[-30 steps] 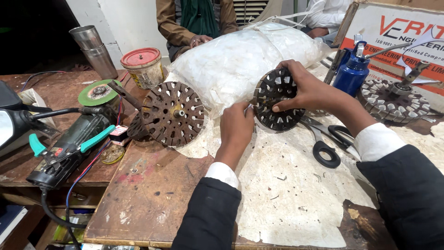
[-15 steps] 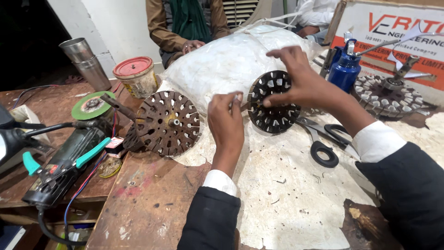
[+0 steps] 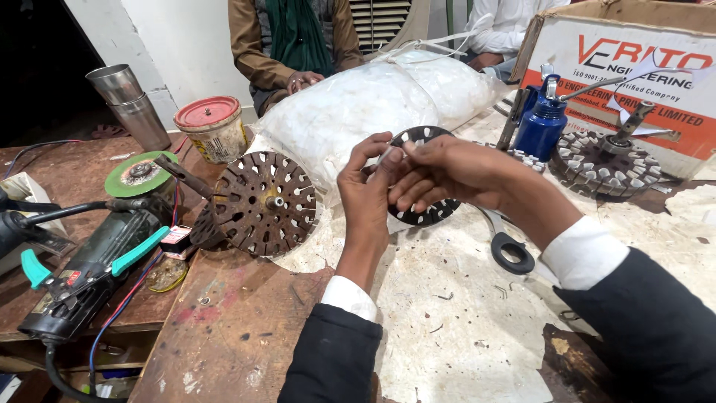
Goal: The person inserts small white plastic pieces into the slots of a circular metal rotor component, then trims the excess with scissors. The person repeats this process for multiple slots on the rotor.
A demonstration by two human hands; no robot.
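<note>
A dark round slotted metal disc [image 3: 426, 213] stands on edge over the pale worn sheet [image 3: 462, 313] at the table's middle. My right hand [image 3: 455, 170] grips it from the right, fingers curled across its face. Coming up from below, my left hand [image 3: 368, 190] has thumb and forefinger pinched on a small pale strip [image 3: 388, 155] at the disc's upper left rim. The fingertips of both hands meet there and hide much of the disc.
A rusty slotted disc on a shaft [image 3: 265, 203] lies to the left, beside an angle grinder [image 3: 93, 265] and green grinding wheel [image 3: 139, 175]. Scissors [image 3: 509, 248], a blue oil can [image 3: 541, 123], another slotted disc [image 3: 604, 163], a cardboard box [image 3: 634, 71], a white wrapped bundle [image 3: 358, 104] and two seated people surround them.
My left hand rose from the sheet to the disc's upper rim and pinched shut there. My right hand turned over the disc's face, so both sets of fingertips now meet.
</note>
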